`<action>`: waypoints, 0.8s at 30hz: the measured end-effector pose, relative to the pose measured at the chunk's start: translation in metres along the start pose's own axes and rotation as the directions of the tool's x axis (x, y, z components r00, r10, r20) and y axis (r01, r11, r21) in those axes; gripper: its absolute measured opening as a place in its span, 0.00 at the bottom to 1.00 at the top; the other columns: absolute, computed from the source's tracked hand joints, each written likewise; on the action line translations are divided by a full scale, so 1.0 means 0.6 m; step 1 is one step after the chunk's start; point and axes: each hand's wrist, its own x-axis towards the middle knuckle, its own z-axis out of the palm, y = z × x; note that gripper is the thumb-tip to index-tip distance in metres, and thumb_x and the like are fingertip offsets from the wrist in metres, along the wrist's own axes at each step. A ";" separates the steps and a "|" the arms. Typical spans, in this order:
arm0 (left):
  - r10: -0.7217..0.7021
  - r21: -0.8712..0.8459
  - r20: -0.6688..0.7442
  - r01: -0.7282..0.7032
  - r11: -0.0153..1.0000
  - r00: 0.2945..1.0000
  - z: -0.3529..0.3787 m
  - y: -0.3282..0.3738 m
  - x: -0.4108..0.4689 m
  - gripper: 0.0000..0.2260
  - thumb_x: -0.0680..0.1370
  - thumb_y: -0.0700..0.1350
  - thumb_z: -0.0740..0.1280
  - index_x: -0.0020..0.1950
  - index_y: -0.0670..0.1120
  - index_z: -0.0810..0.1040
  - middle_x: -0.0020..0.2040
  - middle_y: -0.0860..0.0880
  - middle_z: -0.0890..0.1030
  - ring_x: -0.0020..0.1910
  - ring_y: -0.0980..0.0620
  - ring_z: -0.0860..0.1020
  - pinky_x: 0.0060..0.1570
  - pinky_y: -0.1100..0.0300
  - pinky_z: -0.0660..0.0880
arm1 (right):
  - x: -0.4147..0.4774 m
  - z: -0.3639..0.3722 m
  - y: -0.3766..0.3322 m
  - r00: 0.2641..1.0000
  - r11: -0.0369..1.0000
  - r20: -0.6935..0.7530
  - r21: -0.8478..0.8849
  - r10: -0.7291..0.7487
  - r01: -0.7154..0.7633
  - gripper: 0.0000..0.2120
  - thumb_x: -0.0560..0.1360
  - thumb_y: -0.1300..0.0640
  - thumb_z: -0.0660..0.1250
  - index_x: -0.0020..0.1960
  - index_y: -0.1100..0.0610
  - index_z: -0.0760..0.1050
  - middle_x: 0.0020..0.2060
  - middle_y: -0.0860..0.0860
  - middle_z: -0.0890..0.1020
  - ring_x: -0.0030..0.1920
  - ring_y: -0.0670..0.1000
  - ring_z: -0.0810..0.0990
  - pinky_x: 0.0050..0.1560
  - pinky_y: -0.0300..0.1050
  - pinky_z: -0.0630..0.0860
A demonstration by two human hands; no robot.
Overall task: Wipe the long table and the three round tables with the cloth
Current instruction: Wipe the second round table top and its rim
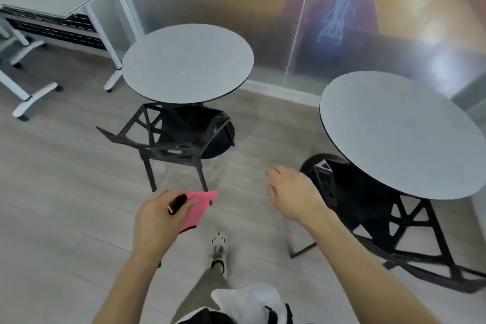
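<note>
Two grey round tables show in the head view: one (188, 63) ahead at centre left, the other (394, 134) at the right. My left hand (157, 218) grips a folded pink cloth (198, 208) and a small dark object, held in the air over the floor, below the centre-left table. To its right my right hand (292, 192) hangs with loosely spread fingers and holds nothing, just left of the right table's base. A white folding table (50, 0) stands at the far left, tipped up.
A black lattice chair (168, 137) is tucked under the centre-left table, and another black chair (389, 231) sits under the right table. A frosted glass wall (289, 8) runs behind both. White wheeled table legs (34, 97) stand on the wooden floor at left. My foot (219, 247) is below.
</note>
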 end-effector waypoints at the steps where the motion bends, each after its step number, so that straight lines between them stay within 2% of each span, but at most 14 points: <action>1: -0.022 -0.001 -0.003 0.022 1.000 1.000 0.016 -0.002 0.043 0.07 0.76 0.52 0.81 0.50 0.53 0.86 0.42 0.59 0.80 0.41 0.54 0.79 0.41 0.52 0.79 | 0.045 -0.006 0.011 0.999 1.000 -0.026 -0.016 -0.020 0.019 0.12 0.85 0.52 0.61 0.63 0.56 0.78 0.56 0.54 0.81 0.56 0.60 0.81 0.50 0.54 0.78; 4: -0.059 -0.074 0.041 0.061 0.995 0.997 0.066 -0.002 0.183 0.07 0.76 0.52 0.81 0.49 0.54 0.86 0.42 0.58 0.82 0.43 0.53 0.81 0.43 0.51 0.79 | 0.170 -0.016 0.048 0.989 0.998 -0.145 -0.062 -0.038 0.029 0.04 0.80 0.55 0.71 0.50 0.55 0.79 0.46 0.52 0.80 0.45 0.58 0.83 0.38 0.47 0.70; 5: -0.052 -0.097 0.084 0.060 0.993 0.995 0.079 0.004 0.232 0.06 0.76 0.53 0.80 0.49 0.56 0.86 0.44 0.59 0.83 0.44 0.54 0.82 0.45 0.50 0.80 | 0.206 -0.020 0.060 0.986 0.998 -0.162 -0.066 -0.028 0.017 0.05 0.78 0.56 0.73 0.46 0.55 0.78 0.42 0.51 0.79 0.41 0.58 0.82 0.36 0.46 0.66; 8: -0.018 -0.186 0.201 0.056 0.981 0.979 0.106 0.031 0.369 0.09 0.76 0.54 0.79 0.44 0.67 0.82 0.44 0.62 0.84 0.46 0.61 0.82 0.48 0.56 0.80 | 0.294 -0.035 0.084 0.994 0.999 -0.102 -0.022 -0.033 0.031 0.08 0.76 0.57 0.74 0.43 0.53 0.75 0.39 0.49 0.77 0.38 0.56 0.80 0.35 0.46 0.67; 10: -0.020 -0.235 0.214 0.071 0.969 0.977 0.119 0.055 0.463 0.07 0.76 0.52 0.79 0.45 0.64 0.84 0.45 0.62 0.84 0.48 0.62 0.82 0.51 0.54 0.81 | 0.353 -0.052 0.097 0.992 0.997 -0.120 -0.074 -0.040 0.031 0.12 0.72 0.58 0.77 0.41 0.50 0.74 0.37 0.48 0.76 0.36 0.54 0.79 0.33 0.46 0.69; 12: -0.025 -0.250 0.224 0.082 0.965 0.974 0.140 0.065 0.560 0.05 0.76 0.50 0.80 0.48 0.58 0.87 0.47 0.61 0.85 0.49 0.62 0.82 0.56 0.52 0.81 | 0.413 -0.069 0.118 0.998 0.999 -0.062 -0.048 -0.007 0.004 0.14 0.69 0.59 0.79 0.40 0.50 0.74 0.36 0.47 0.76 0.35 0.52 0.79 0.33 0.44 0.67; 13: -0.021 -0.239 0.233 0.078 0.968 0.972 0.145 0.073 0.602 0.05 0.76 0.51 0.80 0.49 0.57 0.87 0.47 0.61 0.85 0.50 0.62 0.82 0.57 0.51 0.81 | 0.437 -0.075 0.129 1.000 1.000 -0.026 -0.025 0.007 -0.008 0.12 0.71 0.59 0.77 0.40 0.50 0.74 0.37 0.47 0.77 0.36 0.52 0.79 0.35 0.44 0.67; 15: -0.038 -0.220 0.204 0.083 0.972 0.978 0.153 0.084 0.688 0.05 0.75 0.53 0.81 0.48 0.56 0.87 0.47 0.61 0.86 0.49 0.60 0.83 0.56 0.50 0.81 | 0.489 -0.083 0.159 1.000 1.000 0.018 0.009 -0.016 0.016 0.05 0.80 0.56 0.69 0.46 0.52 0.75 0.43 0.49 0.79 0.43 0.54 0.81 0.40 0.46 0.67; 17: -0.033 -0.206 0.104 0.054 0.977 0.994 0.153 0.099 0.782 0.06 0.76 0.54 0.80 0.49 0.55 0.87 0.46 0.58 0.86 0.47 0.56 0.83 0.54 0.48 0.82 | 0.555 -0.090 0.192 0.999 0.999 0.018 0.026 -0.043 0.043 0.08 0.85 0.55 0.60 0.51 0.53 0.76 0.48 0.50 0.80 0.49 0.56 0.81 0.45 0.49 0.69; 19: -0.035 -0.184 -0.040 0.027 0.982 0.999 0.155 0.117 0.870 0.06 0.77 0.53 0.79 0.50 0.54 0.86 0.46 0.57 0.85 0.47 0.53 0.83 0.52 0.47 0.82 | 0.629 -0.096 0.233 0.997 0.997 0.028 0.040 -0.069 0.068 0.09 0.85 0.55 0.59 0.52 0.54 0.77 0.49 0.51 0.81 0.50 0.57 0.82 0.47 0.50 0.72; 21: -0.062 -0.154 -0.125 0.042 0.987 0.990 0.168 0.137 0.934 0.05 0.78 0.52 0.78 0.51 0.54 0.86 0.47 0.57 0.84 0.47 0.52 0.82 0.50 0.49 0.81 | 0.702 -0.107 0.277 0.992 0.992 0.027 0.050 -0.121 0.120 0.09 0.85 0.55 0.60 0.51 0.54 0.77 0.48 0.51 0.81 0.49 0.57 0.83 0.47 0.50 0.73; 23: -0.074 -0.056 -0.073 0.070 0.996 0.995 0.198 0.148 0.982 0.07 0.78 0.54 0.78 0.55 0.55 0.85 0.50 0.56 0.84 0.49 0.52 0.82 0.50 0.51 0.79 | 0.776 -0.121 0.313 0.981 0.984 0.078 0.043 -0.176 0.173 0.08 0.85 0.55 0.59 0.50 0.54 0.76 0.48 0.51 0.80 0.48 0.58 0.83 0.47 0.51 0.75; 24: -0.083 -0.009 0.033 0.084 0.996 0.996 0.217 0.148 1.001 0.10 0.78 0.54 0.78 0.58 0.55 0.85 0.53 0.56 0.84 0.51 0.52 0.82 0.53 0.51 0.79 | 0.809 -0.127 0.330 0.974 0.978 0.100 0.043 -0.205 0.202 0.08 0.85 0.55 0.59 0.51 0.54 0.75 0.48 0.51 0.80 0.48 0.58 0.83 0.48 0.52 0.76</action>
